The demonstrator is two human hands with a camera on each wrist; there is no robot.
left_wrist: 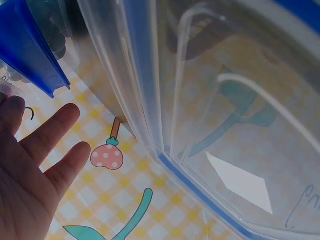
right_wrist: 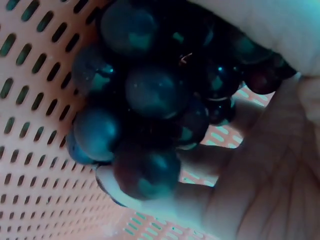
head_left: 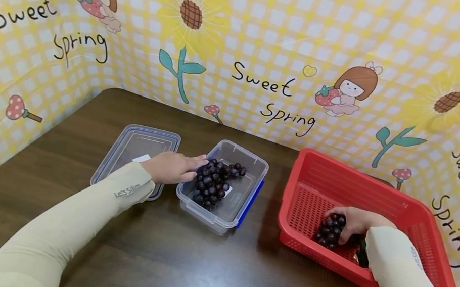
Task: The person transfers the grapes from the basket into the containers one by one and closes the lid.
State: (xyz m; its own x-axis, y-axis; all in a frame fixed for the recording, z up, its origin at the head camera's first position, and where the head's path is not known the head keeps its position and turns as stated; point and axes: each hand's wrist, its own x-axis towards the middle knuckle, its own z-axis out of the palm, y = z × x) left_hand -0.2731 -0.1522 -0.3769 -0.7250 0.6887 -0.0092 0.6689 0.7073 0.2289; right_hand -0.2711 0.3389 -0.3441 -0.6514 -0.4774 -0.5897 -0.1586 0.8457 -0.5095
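Note:
My right hand (head_left: pixel 354 224) reaches into the red plastic basket (head_left: pixel 318 154) and grips a bunch of dark grapes (head_left: pixel 329 231). In the right wrist view its fingers curl round the grapes (right_wrist: pixel 155 92), close to the slotted basket wall. My left hand (head_left: pixel 172 167) touches the left rim of the clear plastic box (head_left: pixel 247 159), its fingers fairly straight; the left wrist view shows them spread. Another bunch of dark grapes (head_left: pixel 211 181) lies inside that box, toward its left side.
A clear lid (head_left: pixel 142 141) with a blue-grey seal lies left of the box, partly under my left forearm. One blue latch flap (head_left: pixel 250 203) hangs at the box's right side. A dark item (head_left: pixel 362 254) shows beside my right wrist. Patterned cloth (head_left: pixel 266 42) surrounds the brown table (head_left: pixel 189 270).

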